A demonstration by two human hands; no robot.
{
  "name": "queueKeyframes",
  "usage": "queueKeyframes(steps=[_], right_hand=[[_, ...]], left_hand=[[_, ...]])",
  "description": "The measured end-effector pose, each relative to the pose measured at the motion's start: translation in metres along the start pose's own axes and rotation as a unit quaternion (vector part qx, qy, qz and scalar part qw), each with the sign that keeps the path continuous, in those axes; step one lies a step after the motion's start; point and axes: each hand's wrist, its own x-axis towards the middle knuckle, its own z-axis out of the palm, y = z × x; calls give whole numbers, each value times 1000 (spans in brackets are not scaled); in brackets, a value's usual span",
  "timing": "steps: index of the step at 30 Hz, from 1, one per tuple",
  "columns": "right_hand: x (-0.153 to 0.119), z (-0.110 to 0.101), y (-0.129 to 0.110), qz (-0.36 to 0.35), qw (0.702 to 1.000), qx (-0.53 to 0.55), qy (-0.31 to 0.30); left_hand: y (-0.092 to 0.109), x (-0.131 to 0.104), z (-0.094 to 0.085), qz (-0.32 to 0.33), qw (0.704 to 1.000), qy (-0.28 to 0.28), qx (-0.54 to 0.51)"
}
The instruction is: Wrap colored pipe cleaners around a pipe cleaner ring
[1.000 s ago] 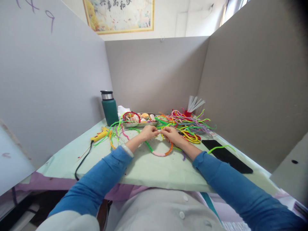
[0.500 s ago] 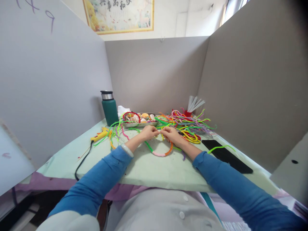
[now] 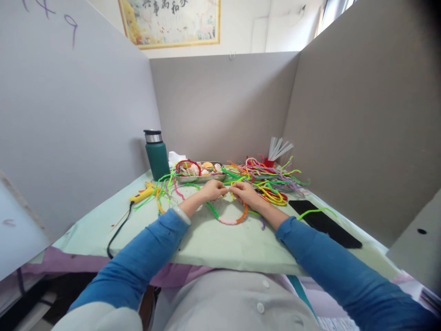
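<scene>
My left hand (image 3: 214, 188) and my right hand (image 3: 244, 191) meet over the middle of the table, fingertips pinched close together. Between them is a pipe cleaner, mostly hidden by the fingers; a short yellow stretch shows just under the right fingertips. Below the hands hangs or lies a curved pipe cleaner loop (image 3: 228, 221) in green, pink and orange sections. Its upper part runs behind the hands, so I cannot tell how it joins what they pinch.
Behind the hands is a metal tray (image 3: 220, 178) of shells. A heap of coloured pipe cleaners (image 3: 272, 177) lies right, by a red cup of white sticks (image 3: 275, 149). Left are a green bottle (image 3: 156, 158) and corded yellow glue gun (image 3: 142, 196); right, a black phone (image 3: 325, 224). Grey partitions enclose the table.
</scene>
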Motion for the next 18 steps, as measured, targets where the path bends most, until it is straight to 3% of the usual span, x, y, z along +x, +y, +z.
queueKeyframes(steps=[18], right_hand=[[0,0,4,-5,999,-31,-1]], left_hand=[[6,-5,-2,-5,1000,-19,10]])
